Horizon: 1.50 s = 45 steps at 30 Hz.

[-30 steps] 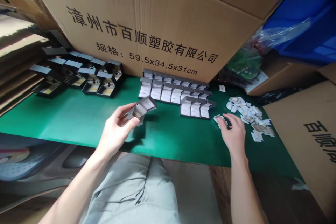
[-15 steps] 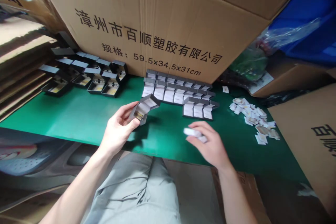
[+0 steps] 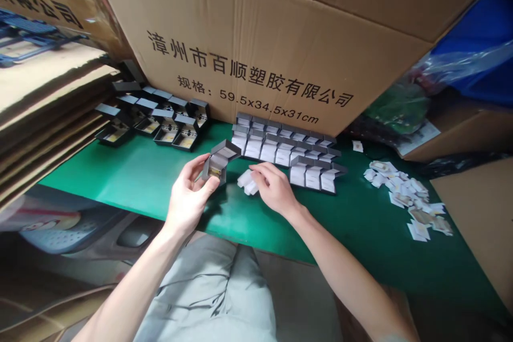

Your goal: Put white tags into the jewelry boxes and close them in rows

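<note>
My left hand (image 3: 193, 186) is closed around a small dark hinged box (image 3: 218, 163), its lid raised and a yellowish piece showing inside. Just right of it, my right hand (image 3: 272, 184) pinches a small white folded insert (image 3: 247, 181), slightly apart from the box. Behind my hands stand rows of open dark boxes with white inserts (image 3: 282, 155). Farther left is a group of open boxes with yellowish contents (image 3: 186, 139). A loose pile of white pieces (image 3: 401, 187) lies on the right side of the green table (image 3: 132, 176).
A large printed cardboard carton (image 3: 248, 37) rises along the table's back edge. Stacked cardboard sheets (image 3: 60, 101) border the left side. Another carton (image 3: 476, 192) stands at the right, and a blue bin (image 3: 473, 37) is at the back right.
My right hand has moved left with the white insert, close to the box. My left hand still holds the open box. The whole view has shifted slightly.
</note>
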Available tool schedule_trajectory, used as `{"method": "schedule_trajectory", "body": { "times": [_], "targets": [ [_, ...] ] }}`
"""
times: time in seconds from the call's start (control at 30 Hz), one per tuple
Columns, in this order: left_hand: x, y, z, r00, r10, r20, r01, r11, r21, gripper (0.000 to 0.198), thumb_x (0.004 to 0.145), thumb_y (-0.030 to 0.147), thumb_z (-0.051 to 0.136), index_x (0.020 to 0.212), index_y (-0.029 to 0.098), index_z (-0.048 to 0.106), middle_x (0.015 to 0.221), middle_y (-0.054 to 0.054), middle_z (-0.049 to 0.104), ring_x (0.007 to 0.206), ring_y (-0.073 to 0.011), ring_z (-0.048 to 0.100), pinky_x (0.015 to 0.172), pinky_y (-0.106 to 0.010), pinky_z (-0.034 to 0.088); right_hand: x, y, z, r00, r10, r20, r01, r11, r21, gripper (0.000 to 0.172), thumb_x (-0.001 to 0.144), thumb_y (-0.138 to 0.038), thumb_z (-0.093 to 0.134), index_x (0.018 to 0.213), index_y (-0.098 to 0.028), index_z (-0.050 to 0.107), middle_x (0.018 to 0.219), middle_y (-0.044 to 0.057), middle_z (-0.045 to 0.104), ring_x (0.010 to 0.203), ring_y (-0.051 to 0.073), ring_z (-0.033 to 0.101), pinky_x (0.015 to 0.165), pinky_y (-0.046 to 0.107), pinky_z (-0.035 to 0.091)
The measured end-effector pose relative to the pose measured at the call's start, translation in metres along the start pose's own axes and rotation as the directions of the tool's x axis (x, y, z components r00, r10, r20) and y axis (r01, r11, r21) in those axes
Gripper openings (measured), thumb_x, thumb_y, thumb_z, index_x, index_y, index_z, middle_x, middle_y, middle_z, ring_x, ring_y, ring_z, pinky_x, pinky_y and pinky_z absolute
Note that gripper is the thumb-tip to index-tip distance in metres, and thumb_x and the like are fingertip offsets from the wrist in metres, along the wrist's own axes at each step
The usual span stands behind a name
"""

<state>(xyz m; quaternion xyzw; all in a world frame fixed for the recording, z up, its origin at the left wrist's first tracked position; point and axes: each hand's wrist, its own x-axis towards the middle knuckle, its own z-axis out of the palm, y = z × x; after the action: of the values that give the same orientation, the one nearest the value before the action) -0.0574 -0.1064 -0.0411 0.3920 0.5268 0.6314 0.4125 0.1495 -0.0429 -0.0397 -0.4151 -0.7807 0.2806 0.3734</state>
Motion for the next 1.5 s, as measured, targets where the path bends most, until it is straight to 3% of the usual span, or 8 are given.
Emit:
{"method": "schedule_trajectory", "body": {
  "times": [0.23, 0.4, 0.57, 0.7, 0.83, 1.07, 1.33, 1.5],
  "targets": [
    [0.0, 0.003, -0.001, 0.997, -0.05, 0.061, 0.052, 0.998, -0.03, 0.068, 0.079, 0.041, 0.081, 0.138, 0.021, 0.053, 0.144, -0.016, 0.06, 0.11, -0.0263, 0.073, 0.095, -0.037, 0.061, -0.004, 0.005, -0.015, 0.998, -0.028, -0.06, 0.019, 0.988, -0.153, 0.031, 0.104, -0.041, 0.047, 0.101, -0.021, 0.07, 0.093, 0.005, 0.068, 0.076, 0.016, 0.063, 0.071, 0.028, 0.05],
    [0.001, 0.002, -0.001, 0.995, -0.067, 0.074, 0.072, 0.996, -0.059, 0.07, 0.081, 0.043, 0.079, 0.14, 0.02, 0.05, 0.145, -0.017, 0.059, 0.098, -0.0224, 0.075, 0.091, -0.038, 0.063, -0.007, -0.003, -0.014, 0.996, -0.001, 0.088, 0.021, 0.974, -0.227, 0.049, 0.074, -0.055, 0.084, 0.108, -0.023, 0.068, 0.101, 0.004, 0.067, 0.084, 0.02, 0.066, 0.073, 0.03, 0.052],
    [0.001, 0.004, 0.0, 0.995, -0.048, 0.091, 0.052, 0.998, -0.038, 0.074, 0.083, 0.049, 0.077, 0.144, 0.018, 0.048, 0.141, -0.019, 0.061, 0.107, -0.0266, 0.073, 0.096, -0.042, 0.062, -0.006, 0.003, -0.011, 0.963, -0.2, 0.182, 0.222, 0.969, -0.109, 0.025, 0.087, -0.025, 0.069, 0.112, -0.023, 0.068, 0.112, 0.007, 0.072, 0.107, 0.023, 0.063, 0.096, 0.039, 0.054],
    [0.002, 0.004, 0.0, 0.993, -0.035, 0.114, 0.039, 0.999, -0.027, 0.079, 0.082, 0.048, 0.078, 0.147, 0.018, 0.046, 0.143, -0.018, 0.058, 0.101, -0.0242, 0.074, 0.096, -0.042, 0.061, -0.004, 0.005, -0.011, 0.943, -0.285, 0.172, 0.295, 0.955, -0.033, 0.032, 0.083, -0.012, 0.061, 0.111, -0.024, 0.068, 0.127, 0.008, 0.069, 0.126, 0.025, 0.055, 0.107, 0.047, 0.049],
    [0.001, 0.006, 0.001, 0.991, -0.059, 0.117, 0.065, 0.996, -0.055, 0.082, 0.08, 0.048, 0.079, 0.149, 0.019, 0.044, 0.146, -0.018, 0.055, 0.099, -0.023, 0.074, 0.098, -0.042, 0.06, -0.007, -0.003, -0.01, 0.973, -0.207, 0.104, 0.215, 0.974, -0.069, 0.022, 0.081, -0.026, 0.07, 0.103, -0.022, 0.066, 0.115, 0.01, 0.064, 0.11, 0.024, 0.061, 0.099, 0.042, 0.052],
    [0.001, 0.009, 0.003, 0.991, -0.105, 0.088, 0.113, 0.989, -0.093, 0.085, 0.076, 0.045, 0.082, 0.149, 0.019, 0.045, 0.146, -0.017, 0.055, 0.103, -0.024, 0.073, 0.1, -0.042, 0.059, -0.01, -0.002, -0.006, 0.921, -0.261, 0.288, 0.295, 0.952, -0.082, 0.026, 0.08, -0.025, 0.073, 0.103, -0.022, 0.062, 0.109, 0.006, 0.068, 0.102, 0.022, 0.06, 0.093, 0.037, 0.052],
    [-0.001, 0.009, 0.002, 0.987, 0.002, 0.163, -0.025, 0.99, 0.138, 0.083, 0.075, 0.04, 0.083, 0.148, 0.023, 0.048, 0.135, -0.012, 0.061, 0.123, -0.0285, 0.063, 0.105, -0.038, 0.054, -0.009, -0.008, -0.006, 0.944, -0.327, -0.041, 0.321, 0.941, -0.108, 0.018, 0.089, -0.032, 0.071, 0.103, -0.023, 0.066, 0.106, 0.007, 0.075, 0.097, 0.022, 0.067, 0.087, 0.039, 0.056],
    [-0.007, 0.012, 0.006, 0.97, -0.05, 0.239, 0.013, 0.988, 0.155, 0.086, 0.068, 0.038, 0.089, 0.145, 0.025, 0.051, 0.133, -0.01, 0.06, 0.122, -0.0305, 0.063, 0.091, -0.036, 0.062, -0.014, -0.018, 0.004, 0.975, -0.205, -0.089, 0.208, 0.978, 0.029, 0.021, 0.087, -0.033, 0.075, 0.105, -0.023, 0.07, 0.1, 0.004, 0.076, 0.086, 0.018, 0.069, 0.075, 0.032, 0.059]
  ]
}}
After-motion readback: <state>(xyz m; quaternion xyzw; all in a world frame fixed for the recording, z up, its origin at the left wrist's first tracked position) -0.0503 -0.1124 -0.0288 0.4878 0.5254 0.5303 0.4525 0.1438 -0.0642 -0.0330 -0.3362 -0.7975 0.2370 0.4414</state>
